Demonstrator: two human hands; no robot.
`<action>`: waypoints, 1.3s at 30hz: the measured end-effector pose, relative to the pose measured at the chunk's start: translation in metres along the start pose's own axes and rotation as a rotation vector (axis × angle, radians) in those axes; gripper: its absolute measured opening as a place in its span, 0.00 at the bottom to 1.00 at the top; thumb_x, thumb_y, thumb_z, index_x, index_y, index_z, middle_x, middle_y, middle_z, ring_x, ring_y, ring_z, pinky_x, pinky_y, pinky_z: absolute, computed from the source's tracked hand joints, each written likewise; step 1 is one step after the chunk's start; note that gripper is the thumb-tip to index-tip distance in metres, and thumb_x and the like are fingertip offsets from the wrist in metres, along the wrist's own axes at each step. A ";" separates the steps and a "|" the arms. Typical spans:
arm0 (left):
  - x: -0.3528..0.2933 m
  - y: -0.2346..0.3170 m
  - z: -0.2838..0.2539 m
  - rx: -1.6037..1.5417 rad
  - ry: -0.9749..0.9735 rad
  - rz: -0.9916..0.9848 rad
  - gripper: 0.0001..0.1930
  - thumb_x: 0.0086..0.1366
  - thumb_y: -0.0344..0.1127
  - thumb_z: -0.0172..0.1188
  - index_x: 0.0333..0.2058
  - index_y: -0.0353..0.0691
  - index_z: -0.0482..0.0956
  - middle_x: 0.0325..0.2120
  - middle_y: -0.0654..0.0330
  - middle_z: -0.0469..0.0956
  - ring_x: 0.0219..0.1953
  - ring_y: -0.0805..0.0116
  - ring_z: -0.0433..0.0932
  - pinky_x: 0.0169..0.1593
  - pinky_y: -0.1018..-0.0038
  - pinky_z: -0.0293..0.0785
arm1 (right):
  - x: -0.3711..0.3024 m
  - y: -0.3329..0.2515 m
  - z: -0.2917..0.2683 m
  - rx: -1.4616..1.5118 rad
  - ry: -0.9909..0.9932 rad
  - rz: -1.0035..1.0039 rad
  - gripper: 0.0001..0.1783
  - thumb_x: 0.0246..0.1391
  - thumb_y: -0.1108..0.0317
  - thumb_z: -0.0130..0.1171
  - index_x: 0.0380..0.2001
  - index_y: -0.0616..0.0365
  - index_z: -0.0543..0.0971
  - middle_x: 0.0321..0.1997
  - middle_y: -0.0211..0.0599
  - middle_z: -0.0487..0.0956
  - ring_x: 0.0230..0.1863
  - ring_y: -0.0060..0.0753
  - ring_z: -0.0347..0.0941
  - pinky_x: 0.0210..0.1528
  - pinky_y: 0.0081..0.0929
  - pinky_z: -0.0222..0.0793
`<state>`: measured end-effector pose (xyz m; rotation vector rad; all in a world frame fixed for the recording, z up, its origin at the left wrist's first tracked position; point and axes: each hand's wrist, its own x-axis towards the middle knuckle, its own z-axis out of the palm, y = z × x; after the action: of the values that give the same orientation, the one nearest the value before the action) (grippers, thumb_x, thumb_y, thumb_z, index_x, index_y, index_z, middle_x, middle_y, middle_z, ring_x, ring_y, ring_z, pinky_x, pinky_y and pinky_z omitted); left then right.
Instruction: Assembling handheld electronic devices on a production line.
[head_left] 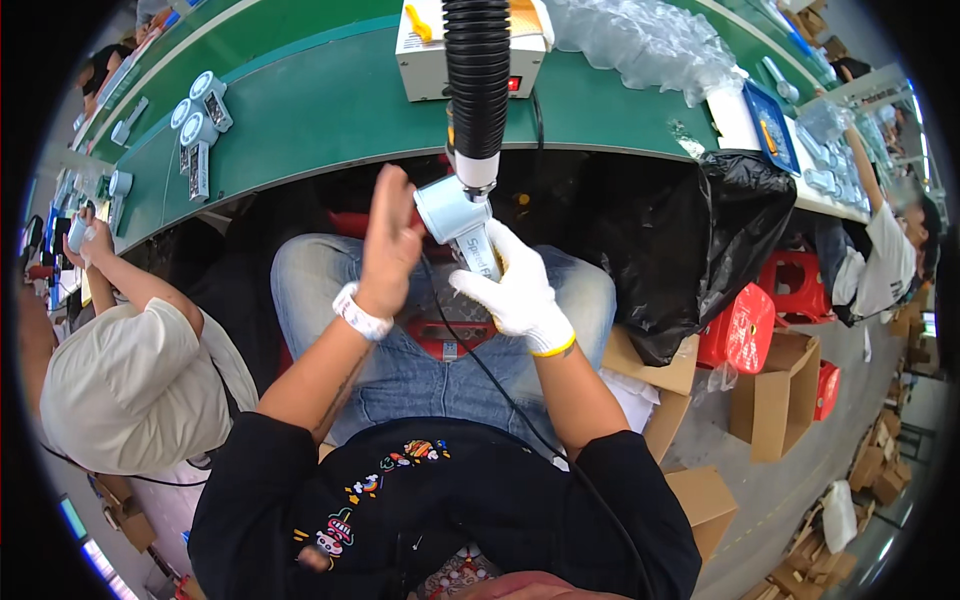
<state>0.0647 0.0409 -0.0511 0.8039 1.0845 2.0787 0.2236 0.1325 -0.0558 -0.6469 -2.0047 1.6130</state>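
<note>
My right hand [515, 285], in a white knit glove with a yellow cuff edge, grips the handle of a light blue handheld fan [445, 208]. The fan has a short round head and a lettered handle, and it is held above my lap. My left hand [391, 240] is bare and slightly blurred. It stands upright with fingers stretched out, just left of the fan's head, holding nothing. From above hangs a black ribbed hose [476, 80] with a pale collar and a metal tip. That tip overlaps the fan's head; whether they touch I cannot tell.
A white power box [420, 70] stands on the green workbench [330, 100]. Several similar fans [200, 128] lie left. Clear plastic trays [640, 40], a blue tray [768, 125] and a black bag [720, 230] are right, with red stools [738, 330] and cartons [775, 400]. A co-worker [140, 370] sits left.
</note>
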 end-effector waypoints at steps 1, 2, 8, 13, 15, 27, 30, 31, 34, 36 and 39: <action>0.004 0.002 -0.004 0.004 0.013 0.005 0.36 0.68 0.38 0.69 0.67 0.36 0.60 0.62 0.51 0.73 0.65 0.60 0.72 0.67 0.59 0.69 | 0.004 0.001 0.000 -0.070 -0.022 -0.048 0.37 0.55 0.63 0.72 0.66 0.63 0.73 0.50 0.40 0.84 0.43 0.26 0.80 0.43 0.27 0.78; 0.010 0.003 -0.009 0.192 -0.050 -0.022 0.36 0.67 0.35 0.70 0.67 0.37 0.60 0.61 0.51 0.73 0.65 0.59 0.73 0.67 0.59 0.71 | 0.008 0.001 0.001 -0.140 -0.045 -0.096 0.36 0.56 0.62 0.72 0.66 0.62 0.73 0.51 0.41 0.84 0.42 0.27 0.80 0.40 0.28 0.79; 0.036 0.020 -0.006 -0.004 0.005 -0.283 0.40 0.62 0.30 0.74 0.67 0.42 0.60 0.63 0.48 0.70 0.61 0.55 0.77 0.65 0.59 0.74 | 0.024 -0.011 0.003 1.168 -0.195 0.725 0.34 0.63 0.56 0.65 0.68 0.58 0.71 0.52 0.47 0.85 0.41 0.43 0.83 0.40 0.38 0.81; 0.028 0.018 -0.019 -0.147 -0.260 -0.155 0.35 0.64 0.31 0.72 0.65 0.41 0.63 0.62 0.46 0.71 0.56 0.54 0.81 0.62 0.59 0.78 | -0.005 0.003 0.004 1.389 -0.341 0.438 0.37 0.64 0.59 0.65 0.71 0.60 0.67 0.53 0.48 0.84 0.39 0.43 0.82 0.37 0.35 0.81; 0.034 0.044 -0.026 -0.330 -0.153 -0.309 0.34 0.64 0.33 0.73 0.64 0.42 0.65 0.59 0.49 0.75 0.52 0.57 0.83 0.59 0.61 0.80 | -0.009 0.003 0.000 1.427 -0.351 0.375 0.37 0.64 0.59 0.65 0.72 0.60 0.66 0.53 0.48 0.84 0.38 0.43 0.82 0.36 0.35 0.80; -0.036 0.074 -0.014 0.754 -0.768 0.309 0.27 0.46 0.34 0.80 0.44 0.43 0.76 0.42 0.52 0.84 0.41 0.55 0.86 0.42 0.65 0.83 | -0.030 -0.039 -0.018 -0.184 -0.604 0.076 0.26 0.50 0.62 0.71 0.52 0.60 0.83 0.36 0.53 0.84 0.33 0.49 0.84 0.42 0.38 0.79; -0.061 0.042 -0.031 0.598 -0.617 0.321 0.27 0.47 0.34 0.80 0.45 0.42 0.76 0.41 0.51 0.84 0.39 0.55 0.87 0.38 0.65 0.83 | -0.055 -0.036 -0.007 -0.374 -0.472 0.025 0.20 0.49 0.59 0.72 0.44 0.58 0.86 0.31 0.51 0.83 0.31 0.48 0.83 0.39 0.38 0.78; -0.061 0.038 -0.030 0.594 -0.618 0.329 0.27 0.47 0.34 0.80 0.45 0.42 0.76 0.41 0.51 0.84 0.39 0.55 0.87 0.38 0.65 0.83 | -0.051 -0.034 -0.008 -0.409 -0.474 0.019 0.19 0.49 0.58 0.73 0.42 0.58 0.85 0.29 0.51 0.82 0.29 0.49 0.82 0.38 0.38 0.78; -0.060 0.029 -0.029 0.613 -0.522 0.253 0.28 0.49 0.33 0.79 0.48 0.42 0.74 0.42 0.49 0.84 0.44 0.54 0.86 0.45 0.65 0.83 | -0.028 -0.031 -0.023 -0.367 -0.511 0.030 0.19 0.49 0.57 0.73 0.39 0.58 0.85 0.27 0.49 0.81 0.27 0.47 0.80 0.36 0.38 0.77; -0.028 0.032 -0.029 0.655 -0.554 0.137 0.29 0.51 0.33 0.79 0.49 0.42 0.73 0.44 0.48 0.83 0.47 0.56 0.84 0.49 0.64 0.81 | 0.001 -0.031 -0.038 -0.205 -0.570 0.068 0.19 0.49 0.56 0.73 0.38 0.59 0.84 0.25 0.46 0.81 0.25 0.42 0.79 0.33 0.36 0.76; -0.011 0.034 -0.032 0.313 -0.438 -0.344 0.28 0.52 0.34 0.78 0.49 0.41 0.73 0.48 0.51 0.82 0.52 0.64 0.82 0.56 0.65 0.77 | 0.019 -0.054 -0.051 -0.102 -0.768 0.415 0.20 0.51 0.56 0.72 0.39 0.61 0.83 0.24 0.44 0.80 0.24 0.33 0.79 0.31 0.32 0.74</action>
<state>0.0381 0.0031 -0.0397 1.0758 1.2095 1.3829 0.2381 0.1725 0.0081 -0.5502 -2.6255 2.2661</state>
